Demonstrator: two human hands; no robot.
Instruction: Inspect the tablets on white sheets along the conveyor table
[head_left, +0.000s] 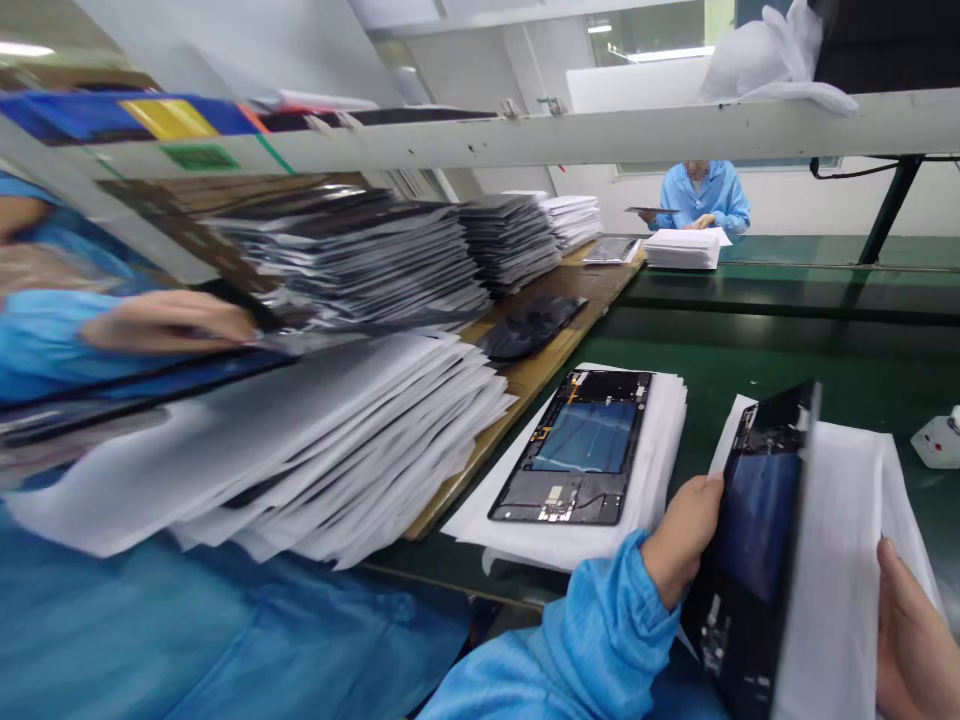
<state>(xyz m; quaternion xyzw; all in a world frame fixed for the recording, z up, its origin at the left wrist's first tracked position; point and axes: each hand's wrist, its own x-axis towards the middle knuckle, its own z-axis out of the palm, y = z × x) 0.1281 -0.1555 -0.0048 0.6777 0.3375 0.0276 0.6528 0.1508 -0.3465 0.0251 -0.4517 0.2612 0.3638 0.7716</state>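
Observation:
My left hand (684,535) grips the left edge of an opened tablet (757,530), which is tilted up on its side with the inner parts showing. White protective sheets (832,560) stand upright right behind it. My right hand (911,635), partly cut off by the frame edge, pinches the right side of these sheets, its thumb on the near face. Left of my hands, a second opened tablet (581,445) lies flat, inside up, on a stack of white sheets (660,440).
A co-worker's hand (176,320) at left holds a thin dark panel over a fanned pile of white sleeves (360,450). Wrapped stacks (375,260) line the wooden board. A shelf beam (450,140) crosses above. Another person (705,200) sits across the green table (720,340). A white bottle (937,440) stands right.

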